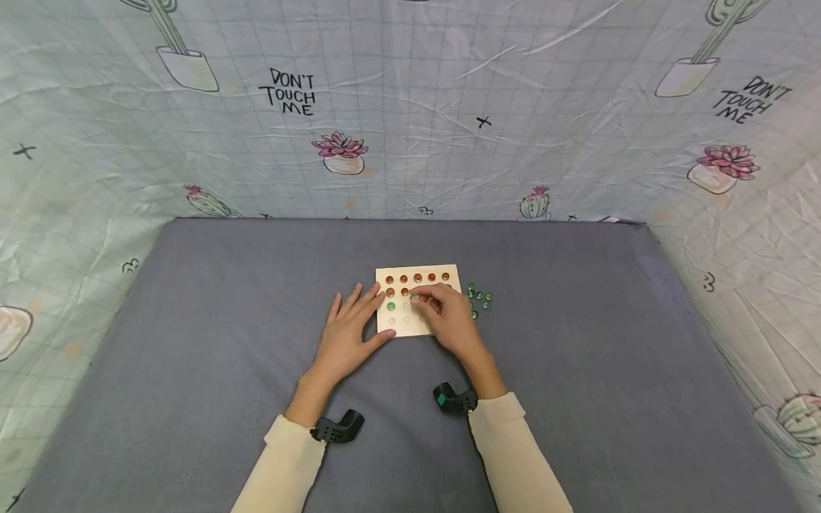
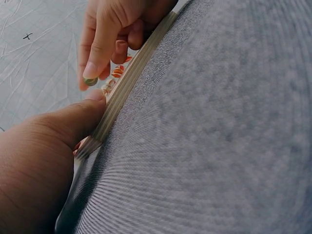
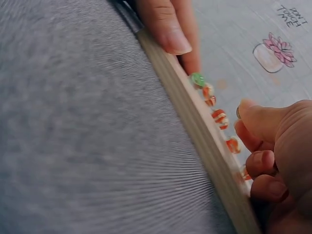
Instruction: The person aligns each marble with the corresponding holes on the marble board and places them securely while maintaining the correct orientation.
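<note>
A light wooden board [image 1: 420, 329] with rows of round hollows lies on the grey cloth. Orange-red marbles [image 3: 220, 118] sit in its two far rows, partly covered by my right hand. One green marble [image 1: 391, 306] rests at the left of the third row; nearby hollows in the nearer rows are bare. My left hand [image 1: 346, 338] lies with fingers spread along the board's left side, its thumb touching the near left corner. Above the board, my right hand [image 1: 449, 319] pinches another green marble [image 2: 90, 81] between thumb and forefinger.
Several loose green marbles [image 1: 479, 296] lie on the cloth just right of the board. The grey table cloth [image 1: 212, 342] stretches around it. A printed fabric backdrop [image 1: 410, 107] rises behind and at both sides.
</note>
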{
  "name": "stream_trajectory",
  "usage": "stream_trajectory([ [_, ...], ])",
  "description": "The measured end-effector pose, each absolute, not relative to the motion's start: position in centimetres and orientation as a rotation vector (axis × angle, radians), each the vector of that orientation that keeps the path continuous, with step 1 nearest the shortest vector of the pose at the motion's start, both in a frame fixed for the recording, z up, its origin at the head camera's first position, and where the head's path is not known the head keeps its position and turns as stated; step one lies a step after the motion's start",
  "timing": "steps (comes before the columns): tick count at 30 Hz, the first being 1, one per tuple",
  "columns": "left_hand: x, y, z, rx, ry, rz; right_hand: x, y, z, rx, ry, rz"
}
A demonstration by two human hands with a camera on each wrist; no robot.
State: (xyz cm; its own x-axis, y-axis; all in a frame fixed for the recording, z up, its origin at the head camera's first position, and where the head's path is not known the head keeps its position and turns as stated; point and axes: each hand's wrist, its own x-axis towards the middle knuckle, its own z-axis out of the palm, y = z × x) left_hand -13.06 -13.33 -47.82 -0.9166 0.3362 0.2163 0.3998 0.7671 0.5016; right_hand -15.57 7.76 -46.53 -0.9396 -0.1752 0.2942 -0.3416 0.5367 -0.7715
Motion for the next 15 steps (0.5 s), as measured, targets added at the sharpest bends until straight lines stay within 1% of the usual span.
stream_trajectory([
  [6,-12.94,-13.3,-48.03,-0.593,-2.84,-0.855,-15.46,7.44,-46.81,0.484,-2.617,1.241],
  [15,-13.13,-13.31,-48.17,-0.595,-2.832,-0.854,-15.51,7.07,-47.05,0.472,-2.641,1.128],
])
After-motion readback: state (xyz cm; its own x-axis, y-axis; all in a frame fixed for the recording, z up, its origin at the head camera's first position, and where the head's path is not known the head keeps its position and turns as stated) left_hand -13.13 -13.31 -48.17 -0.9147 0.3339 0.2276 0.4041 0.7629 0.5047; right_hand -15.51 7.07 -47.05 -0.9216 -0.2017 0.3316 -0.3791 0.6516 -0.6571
